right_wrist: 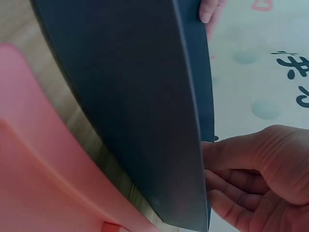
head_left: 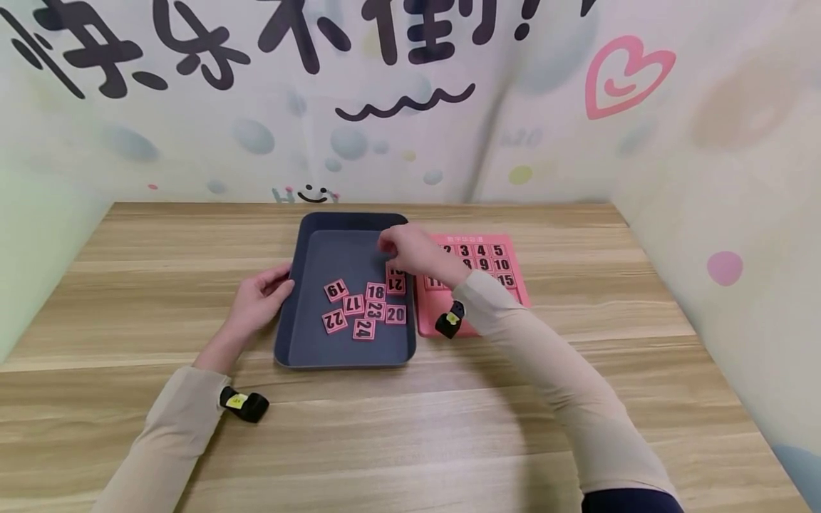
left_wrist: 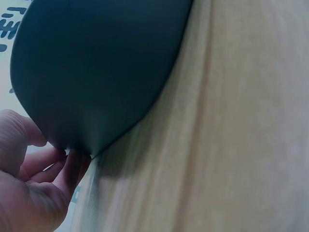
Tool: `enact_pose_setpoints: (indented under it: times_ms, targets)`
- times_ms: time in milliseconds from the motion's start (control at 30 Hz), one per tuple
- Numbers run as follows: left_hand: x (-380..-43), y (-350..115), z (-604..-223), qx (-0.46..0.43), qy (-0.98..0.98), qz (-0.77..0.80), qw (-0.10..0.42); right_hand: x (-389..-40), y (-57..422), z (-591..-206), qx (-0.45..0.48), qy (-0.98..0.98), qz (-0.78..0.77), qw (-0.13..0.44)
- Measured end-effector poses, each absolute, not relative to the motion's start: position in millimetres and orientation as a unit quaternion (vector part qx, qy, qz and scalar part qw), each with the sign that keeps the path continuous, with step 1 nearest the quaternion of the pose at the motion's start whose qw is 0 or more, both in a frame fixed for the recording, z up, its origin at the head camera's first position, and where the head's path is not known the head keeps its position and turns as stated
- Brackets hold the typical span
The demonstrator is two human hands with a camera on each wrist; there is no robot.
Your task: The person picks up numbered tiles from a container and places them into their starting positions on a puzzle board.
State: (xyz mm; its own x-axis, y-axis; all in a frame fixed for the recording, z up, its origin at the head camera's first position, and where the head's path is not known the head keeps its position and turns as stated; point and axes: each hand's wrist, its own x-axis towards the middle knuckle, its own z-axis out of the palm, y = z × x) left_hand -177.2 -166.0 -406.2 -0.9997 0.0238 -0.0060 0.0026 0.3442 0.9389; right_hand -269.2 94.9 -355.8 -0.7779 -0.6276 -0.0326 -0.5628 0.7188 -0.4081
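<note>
My left hand [head_left: 261,298] grips the left rim of a dark grey tray [head_left: 349,222], thumb on the rim. In the left wrist view, this hand [left_wrist: 36,181] pinches the tray's edge. Inside lie several pink number tiles, among them 19 [head_left: 336,290], 22 [head_left: 334,320] and 20 [head_left: 395,314]. My right hand [head_left: 417,249] reaches over the tray's far right part, its fingers bent down beside a partly covered tile [head_left: 395,271] above tile 21 [head_left: 395,286]. The tray wall hides these fingertips in the right wrist view, so whether they pinch a tile is unclear.
Right of the tray, nearly against it, lies a pink number board [head_left: 519,288] with rows of tiles up to 15, partly under my right forearm. Both lie on a wooden table [head_left: 385,434]. A printed wall [head_left: 410,157] stands behind it.
</note>
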Motion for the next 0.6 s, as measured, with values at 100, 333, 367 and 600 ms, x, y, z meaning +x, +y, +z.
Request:
enact_pose_setpoints:
  times_ms: [100, 333, 367, 600]
  targets:
    - [-177, -166, -406, 0.009, 0.819, 0.574, 0.01, -270, 91, -356, -0.331, 0.922, -0.173, 0.098]
    - [-177, -166, -406, 0.007, 0.819, 0.574, 0.01, -271, 85, -357, -0.323, 0.926, -0.141, 0.135]
    - [-177, -166, -406, 0.007, 0.819, 0.574, 0.009, -271, 84, -357, -0.321, 0.927, -0.134, 0.14]
    - [-177, -166, -406, 0.008, 0.82, 0.573, 0.009, -273, 79, -360, -0.322, 0.93, -0.089, 0.155]
